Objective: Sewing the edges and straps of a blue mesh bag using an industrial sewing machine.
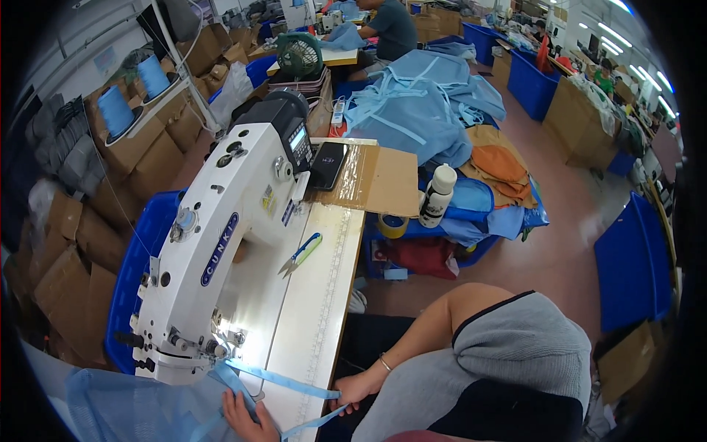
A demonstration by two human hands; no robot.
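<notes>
My left hand [249, 418] lies with fingers apart on light blue mesh fabric [125, 405] at the lower left, just in front of the white sewing machine [202, 221]. A pale blue strap [291, 381] loops from the fabric near the needle area to my right hand [357, 390], whose fingers are closed on it at the front edge of the white worktable [317, 272]. Farther back on the worktable lie blue-and-yellow thread snips [308, 247]. A black phone [328, 166] rests by a cardboard sheet [390, 184].
A bottle [438, 195], tape roll [392, 226] and fabric pile [420, 110] sit beside the worktable. Thread cones [115, 112] stand on a rack at left. Blue bins [633, 258] and boxes [567, 118] border the right aisle. A person [390, 29] sits at a table behind.
</notes>
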